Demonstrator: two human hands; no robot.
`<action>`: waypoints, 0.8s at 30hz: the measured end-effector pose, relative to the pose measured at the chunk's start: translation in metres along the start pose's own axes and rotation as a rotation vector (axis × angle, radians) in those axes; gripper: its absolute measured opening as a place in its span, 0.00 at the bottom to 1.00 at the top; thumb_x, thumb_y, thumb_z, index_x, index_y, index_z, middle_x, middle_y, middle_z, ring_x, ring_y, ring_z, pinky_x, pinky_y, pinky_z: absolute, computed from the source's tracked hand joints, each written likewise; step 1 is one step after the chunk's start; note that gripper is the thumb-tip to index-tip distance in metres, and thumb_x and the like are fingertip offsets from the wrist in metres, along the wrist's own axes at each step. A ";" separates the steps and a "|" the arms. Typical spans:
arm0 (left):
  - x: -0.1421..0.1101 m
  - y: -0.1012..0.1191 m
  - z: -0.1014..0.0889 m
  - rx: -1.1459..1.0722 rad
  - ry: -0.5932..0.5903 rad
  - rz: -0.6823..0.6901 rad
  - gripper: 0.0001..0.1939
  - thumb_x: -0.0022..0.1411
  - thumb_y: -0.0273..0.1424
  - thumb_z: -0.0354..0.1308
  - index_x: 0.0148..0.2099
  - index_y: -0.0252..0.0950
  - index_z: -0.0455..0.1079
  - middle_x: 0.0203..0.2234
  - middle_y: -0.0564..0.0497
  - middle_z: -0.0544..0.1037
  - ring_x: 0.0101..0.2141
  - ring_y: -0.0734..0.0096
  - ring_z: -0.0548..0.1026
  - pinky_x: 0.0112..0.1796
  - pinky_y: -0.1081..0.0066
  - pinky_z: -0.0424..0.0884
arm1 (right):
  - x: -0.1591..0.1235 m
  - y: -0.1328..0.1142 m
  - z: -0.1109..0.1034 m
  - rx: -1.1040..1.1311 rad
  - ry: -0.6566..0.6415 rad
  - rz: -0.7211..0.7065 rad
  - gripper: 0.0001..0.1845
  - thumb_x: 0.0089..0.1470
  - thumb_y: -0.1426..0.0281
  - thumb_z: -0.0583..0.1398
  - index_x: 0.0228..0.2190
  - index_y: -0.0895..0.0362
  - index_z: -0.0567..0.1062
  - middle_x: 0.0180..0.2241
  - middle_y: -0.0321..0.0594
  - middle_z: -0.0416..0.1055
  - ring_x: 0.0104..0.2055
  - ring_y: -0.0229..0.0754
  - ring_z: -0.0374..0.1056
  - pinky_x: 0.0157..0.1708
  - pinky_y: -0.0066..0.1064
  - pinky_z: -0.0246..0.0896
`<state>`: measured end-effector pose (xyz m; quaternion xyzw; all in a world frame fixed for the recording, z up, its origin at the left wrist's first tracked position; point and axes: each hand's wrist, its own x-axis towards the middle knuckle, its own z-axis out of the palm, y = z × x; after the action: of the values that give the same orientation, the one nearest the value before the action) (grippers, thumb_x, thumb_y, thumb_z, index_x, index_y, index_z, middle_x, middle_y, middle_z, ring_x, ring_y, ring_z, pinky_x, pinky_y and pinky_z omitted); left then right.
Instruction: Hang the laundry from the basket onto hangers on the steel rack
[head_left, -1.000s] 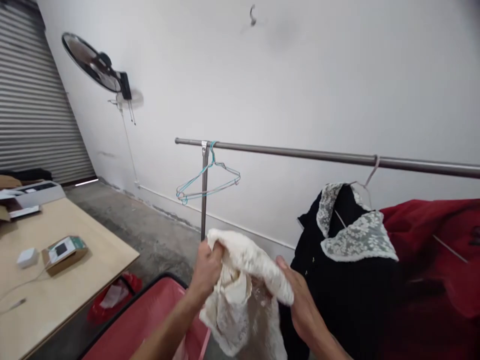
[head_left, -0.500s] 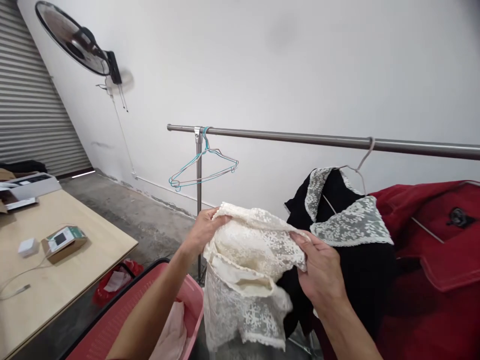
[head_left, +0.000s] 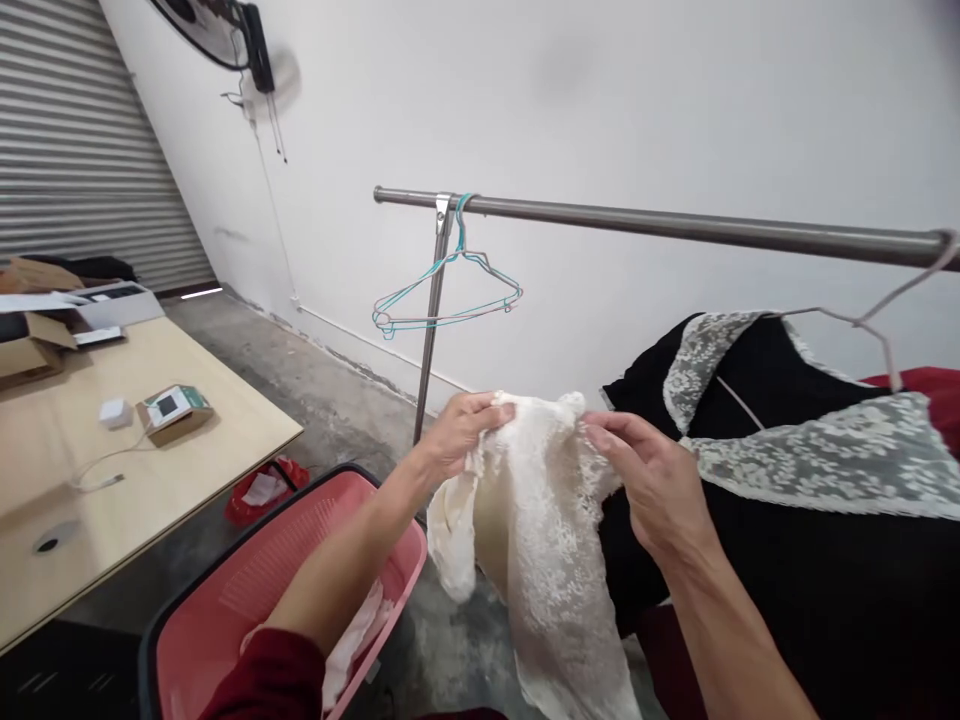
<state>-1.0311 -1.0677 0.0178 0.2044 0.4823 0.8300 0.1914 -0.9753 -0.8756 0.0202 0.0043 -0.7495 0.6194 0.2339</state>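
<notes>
A cream lace garment [head_left: 555,520] hangs down from between my two hands; its exact kind is unclear. Its upper left edge is pinched in my left hand [head_left: 469,432]. My right hand [head_left: 652,480] grips the upper right edge between thumb and fingers. Folds of the cloth droop below, a bunched piece at the left and a longer lace panel in the middle. Just right of my right hand hangs a black top with a white lace collar [head_left: 810,470] on a pale hanger [head_left: 889,310].
Blue and pink wire hangers [head_left: 450,320] hang from the metal rail [head_left: 637,220]. A pink basket [head_left: 300,530] holding pale cloth stands below left. The wooden table [head_left: 225,390] carries boxes and a small device. A wall fan [head_left: 217,30] is above.
The garment has been turned and now hangs longer, with my hands closer together at its top edge. My view has shifted, bringing the black top nearer.
</notes>
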 end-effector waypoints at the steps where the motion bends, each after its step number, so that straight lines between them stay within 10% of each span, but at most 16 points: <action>1: 0.003 0.001 0.009 -0.019 -0.046 -0.007 0.21 0.44 0.41 0.72 0.31 0.29 0.72 0.21 0.54 0.71 0.21 0.80 0.67 0.25 0.77 0.61 | 0.000 0.000 0.002 -0.074 -0.058 -0.057 0.28 0.45 0.53 0.68 0.44 0.57 0.76 0.43 0.44 0.74 0.42 0.47 0.70 0.41 0.34 0.67; 4: 0.014 0.005 0.030 -0.115 -0.042 0.031 0.22 0.41 0.41 0.73 0.30 0.30 0.70 0.22 0.54 0.70 0.22 0.80 0.67 0.24 0.77 0.62 | -0.012 -0.010 0.006 -0.388 0.170 -0.392 0.36 0.47 0.53 0.68 0.52 0.60 0.71 0.53 0.52 0.66 0.52 0.55 0.65 0.50 0.44 0.63; 7: 0.025 0.012 0.044 -0.205 0.063 0.094 0.24 0.39 0.42 0.74 0.31 0.31 0.69 0.21 0.56 0.70 0.20 0.80 0.66 0.22 0.76 0.61 | -0.041 -0.019 0.008 -0.596 0.470 -0.590 0.17 0.57 0.62 0.62 0.44 0.59 0.74 0.41 0.46 0.71 0.42 0.46 0.68 0.44 0.36 0.64; 11: 0.031 0.018 0.062 -0.337 0.109 0.135 0.24 0.41 0.38 0.73 0.37 0.33 0.69 0.21 0.59 0.67 0.20 0.82 0.64 0.22 0.77 0.60 | -0.065 0.002 0.027 -0.498 0.096 -0.370 0.24 0.55 0.56 0.63 0.48 0.57 0.72 0.40 0.43 0.74 0.36 0.44 0.70 0.34 0.31 0.64; 16: 0.026 0.029 0.072 -0.430 -0.016 0.219 0.16 0.52 0.31 0.67 0.39 0.35 0.64 0.25 0.59 0.68 0.24 0.83 0.68 0.30 0.80 0.66 | -0.042 0.039 0.052 -0.323 0.010 -0.155 0.22 0.57 0.53 0.54 0.29 0.59 0.70 0.24 0.38 0.66 0.25 0.41 0.61 0.26 0.31 0.57; 24: 0.023 0.052 0.032 -0.301 -0.125 0.151 0.10 0.62 0.38 0.57 0.42 0.40 0.63 0.35 0.55 0.73 0.27 0.77 0.72 0.27 0.77 0.68 | -0.028 0.006 0.015 -0.267 -0.202 -0.222 0.19 0.58 0.56 0.58 0.36 0.59 0.77 0.31 0.40 0.72 0.32 0.43 0.69 0.31 0.29 0.64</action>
<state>-1.0401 -1.0570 0.0815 0.2603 0.3232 0.8905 0.1863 -0.9571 -0.8965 0.0032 0.1180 -0.8395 0.4813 0.2231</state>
